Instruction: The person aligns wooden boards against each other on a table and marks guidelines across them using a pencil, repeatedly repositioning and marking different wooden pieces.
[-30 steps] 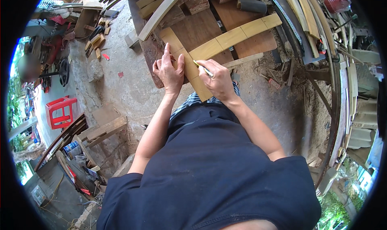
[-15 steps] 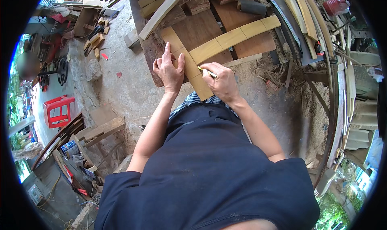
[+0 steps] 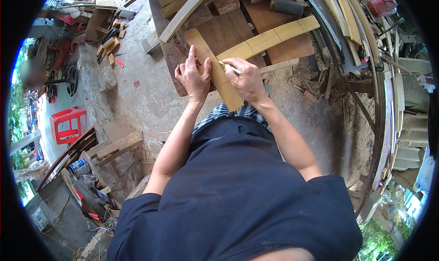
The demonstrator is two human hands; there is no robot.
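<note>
A slightly curved yellowish wooden strip [image 3: 223,83] marked with cross lines lies at the edge of the workbench, its near end toward my body. My left hand [image 3: 194,79] rests on it, index finger stretched along the strip and thumb apart. In my right hand [image 3: 247,80] is a slim pencil [image 3: 232,68], pinched, with its tip at the strip's right edge. Another curved wooden strip [image 3: 263,42], also marked with cross lines, runs from beside the pencil tip toward the far right.
The bench's brown boards [image 3: 224,32] carry a dark cylinder [image 3: 286,6] and a loose grey-brown slat [image 3: 185,15]. Long wooden strips [image 3: 342,25] are stacked at the right. A red plastic stool [image 3: 67,125] and wood offcuts [image 3: 109,46] are on the left.
My right hand has moved the pencil up and slightly left along the strip's edge. The left hand keeps its place on the strip; the whole view has shifted slightly.
</note>
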